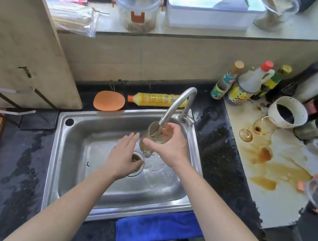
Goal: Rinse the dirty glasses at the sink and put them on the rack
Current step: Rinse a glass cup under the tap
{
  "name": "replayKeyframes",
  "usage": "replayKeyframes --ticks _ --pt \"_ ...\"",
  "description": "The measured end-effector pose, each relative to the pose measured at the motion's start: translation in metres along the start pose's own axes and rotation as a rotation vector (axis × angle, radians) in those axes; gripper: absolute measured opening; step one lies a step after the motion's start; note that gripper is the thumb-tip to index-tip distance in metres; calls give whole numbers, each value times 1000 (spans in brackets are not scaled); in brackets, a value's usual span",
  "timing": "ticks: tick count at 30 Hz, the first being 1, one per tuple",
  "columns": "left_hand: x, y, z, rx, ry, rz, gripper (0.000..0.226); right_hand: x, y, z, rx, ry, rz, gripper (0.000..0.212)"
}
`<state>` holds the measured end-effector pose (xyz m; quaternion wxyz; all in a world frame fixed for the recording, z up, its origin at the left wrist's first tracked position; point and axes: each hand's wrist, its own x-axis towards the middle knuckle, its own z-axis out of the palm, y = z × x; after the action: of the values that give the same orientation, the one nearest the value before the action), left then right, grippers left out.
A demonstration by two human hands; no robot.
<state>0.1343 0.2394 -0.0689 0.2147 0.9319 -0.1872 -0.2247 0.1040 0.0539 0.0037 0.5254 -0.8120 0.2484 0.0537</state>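
Note:
My right hand (pixel 168 143) grips a clear drinking glass (pixel 151 138) under the running faucet (pixel 177 104), and water streams into it over the steel sink (pixel 79 138). My left hand (pixel 125 154) hovers just left of the glass with its fingers straight, above the drain (pixel 136 165). A dirty stemmed glass (pixel 258 127) lies tipped on the stained counter at the right, beside a white mug (pixel 287 112) with dark residue. No rack is clearly in view.
Brown spilled liquid (pixel 269 160) covers the pale counter. Sauce bottles (pixel 245 86) stand behind it. A yellow detergent bottle (pixel 155 98) and an orange pad (pixel 108 101) lie behind the sink. A blue cloth (pixel 157 227) hangs at the front edge. A cutting board (pixel 20 38) leans at the left.

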Motion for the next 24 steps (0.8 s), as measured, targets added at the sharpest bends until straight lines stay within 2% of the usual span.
replayKeyframes --ticks 4,8,10,16,19,24 --pt "5 4 1 -70 83 14 94 6 4 1 68 -65 71 86" --pt "8 18 -8 -184 213 49 57 12 8 -3 170 -118 106 85" --pt "6 25 -12 -210 242 51 50 16 7 -4 195 -133 107 86" --pt "5 31 -12 -312 188 -70 78 23 3 -3 339 -224 208 94" --pt "5 31 -14 -318 168 -80 73 24 2 -6 302 -290 214 93" --pt "6 25 -21 -549 96 -132 72 33 6 -9 390 -325 261 82"
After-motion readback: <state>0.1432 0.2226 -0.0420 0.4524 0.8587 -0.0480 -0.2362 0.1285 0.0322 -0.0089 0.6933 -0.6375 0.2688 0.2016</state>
